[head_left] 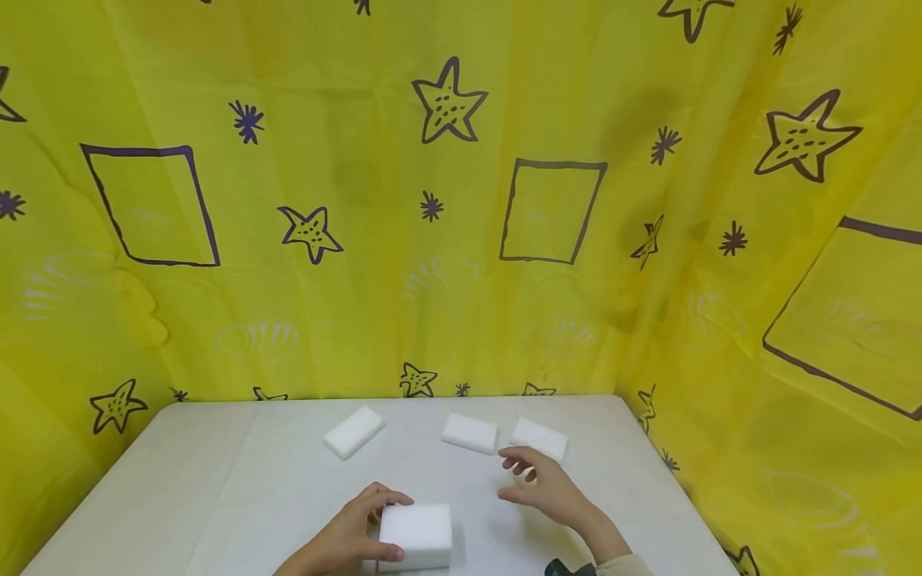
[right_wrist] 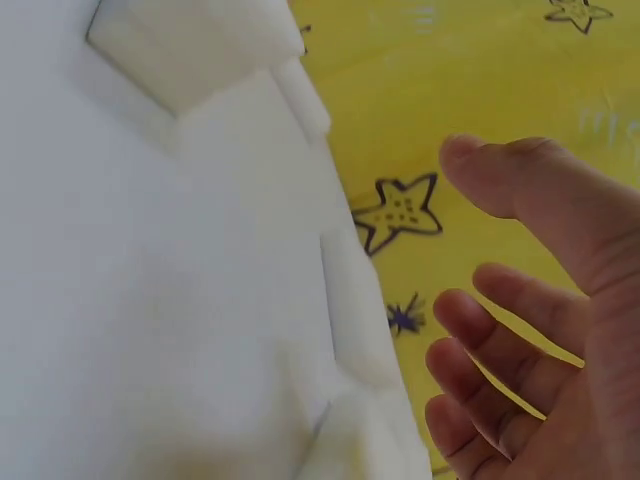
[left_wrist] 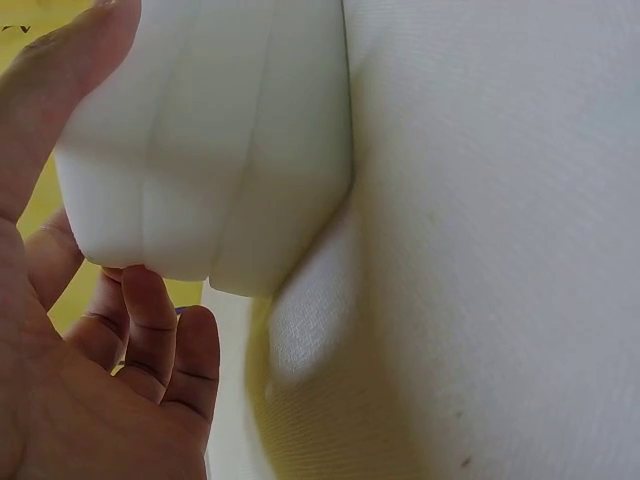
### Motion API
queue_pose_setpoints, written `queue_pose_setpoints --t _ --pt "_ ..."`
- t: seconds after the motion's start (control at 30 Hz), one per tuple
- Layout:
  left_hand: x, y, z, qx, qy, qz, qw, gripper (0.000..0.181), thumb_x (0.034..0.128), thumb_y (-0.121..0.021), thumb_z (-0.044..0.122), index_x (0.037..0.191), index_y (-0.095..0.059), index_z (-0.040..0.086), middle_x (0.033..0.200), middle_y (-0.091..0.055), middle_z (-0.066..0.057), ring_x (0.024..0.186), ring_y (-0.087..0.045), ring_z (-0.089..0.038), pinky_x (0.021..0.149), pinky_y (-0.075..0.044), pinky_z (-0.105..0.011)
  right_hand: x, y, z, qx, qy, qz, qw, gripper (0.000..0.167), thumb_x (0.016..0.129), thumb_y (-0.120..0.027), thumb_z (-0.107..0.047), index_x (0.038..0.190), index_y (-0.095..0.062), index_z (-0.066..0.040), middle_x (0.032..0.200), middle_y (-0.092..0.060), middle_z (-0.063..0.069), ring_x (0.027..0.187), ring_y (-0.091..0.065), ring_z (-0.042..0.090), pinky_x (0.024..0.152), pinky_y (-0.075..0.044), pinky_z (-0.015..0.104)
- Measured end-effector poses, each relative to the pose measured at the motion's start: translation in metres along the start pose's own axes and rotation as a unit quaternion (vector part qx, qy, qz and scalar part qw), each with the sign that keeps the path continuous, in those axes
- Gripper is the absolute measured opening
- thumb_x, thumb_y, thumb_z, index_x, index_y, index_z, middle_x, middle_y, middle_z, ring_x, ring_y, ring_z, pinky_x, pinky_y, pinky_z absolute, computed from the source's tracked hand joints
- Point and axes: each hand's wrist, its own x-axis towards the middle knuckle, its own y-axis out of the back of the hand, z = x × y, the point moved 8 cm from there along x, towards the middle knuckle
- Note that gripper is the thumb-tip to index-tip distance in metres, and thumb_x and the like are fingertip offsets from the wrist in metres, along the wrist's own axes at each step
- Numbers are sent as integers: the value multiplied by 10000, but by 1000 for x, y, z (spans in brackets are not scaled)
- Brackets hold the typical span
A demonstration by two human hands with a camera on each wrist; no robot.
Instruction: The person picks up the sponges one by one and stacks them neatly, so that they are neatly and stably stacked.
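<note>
Left hand on white stack, right hand free near loose slabs

Left hand grips the stack of white blocks at its left end: thumb on the near side, forefinger along the far edge. Other left fingers mostly hidden behind the stack in the head view; left wrist view shows them bent, some tips at the block ends. Stack sits on the white table, front centre. Two faint seams in the left wrist view, so three layers; seams hard to make out from the head. Upper part of the stack cropped in that wrist view.

Right hand holds nothing; fingers loosely bent, slightly spread, thumb well apart. It overlaps the near edge of the right slab in the head view, hiding a corner; contact cannot be told there. Middle slab lies just beside it, left slab farther off, angled. In the right wrist view the lowest white piece is blurred and cut off.

Dark object by the right sleeve cut by the bottom edge, unclear what. Yellow curtain behind, its top out of frame.
</note>
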Motion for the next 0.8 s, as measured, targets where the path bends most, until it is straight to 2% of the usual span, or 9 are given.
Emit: queue_pose_setpoints --t 0.17,0.37,0.6,0.8 --pt "0 -1 -1 -36 -5 5 10000 560 752 -859 275 1250 -630 163 1092 -506 -15 945 -460 -90 789 -423 -236 -13 23 22 -238 -459 473 9975 591 821 -799 -222 1318 -558 -12 1142 -636 124 996 -562 234 815 -482 283" --pt "0 -1 -1 -81 -29 4 10000 559 755 -858 266 1254 -630 159 1089 -504 -21 944 -462 -92 788 -427 -234 -25 44 45 -355 -954 1062 9891 612 793 -819 -221 1320 -570 -38 1168 -647 99 1033 -569 221 851 -485 304" --pt "0 -1 -2 -114 68 -3 9999 560 757 -857 268 1258 -628 166 1093 -501 -17 950 -464 -98 795 -433 -237 -34 52 64 -479 -1256 1405 9809 647 759 -845 -228 1314 -577 -33 1182 -650 91 1055 -585 226 884 -486 361" --pt "-1 0 0 -37 -78 31 10000 552 763 -852 271 1256 -629 164 1090 -504 -21 953 -465 -74 795 -433 -236 -36 51 74 -566 -1388 1500 9773 678 725 -865 -216 1306 -578 -16 1185 -653 122 1058 -604 280 915 -496 453"
